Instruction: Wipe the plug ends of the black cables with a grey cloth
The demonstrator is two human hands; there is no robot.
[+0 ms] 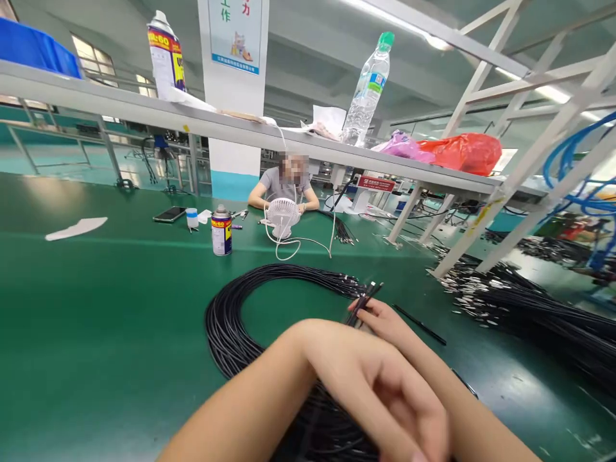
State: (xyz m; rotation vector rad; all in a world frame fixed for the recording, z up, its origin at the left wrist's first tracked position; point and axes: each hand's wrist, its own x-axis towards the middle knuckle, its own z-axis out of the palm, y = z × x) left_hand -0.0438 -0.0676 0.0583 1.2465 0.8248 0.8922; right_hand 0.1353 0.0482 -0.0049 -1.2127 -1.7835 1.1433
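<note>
A large bundle of black cables (pixel 226 321) curves in a loop on the green table, with small metal-tipped ends near my right hand. My right hand (pixel 385 321) is closed on a few black cable ends (pixel 360 305) whose tips point up. In front of it, my left hand (pixel 375 378) is bent at the wrist with its fingers curled downward. What the left fingers hold, if anything, is hidden and partly blurred near the bottom edge. More black cable (pixel 327 423) lies beneath my left wrist.
A spray can (pixel 222 231), a white fan (pixel 283 215) and a phone (pixel 170 214) stand or lie ahead. Across the table sits a person (pixel 274 183). A black pen-like stick (pixel 419 324) and piled cables (pixel 539 301) lie right. A shelf (pixel 231 128) spans overhead.
</note>
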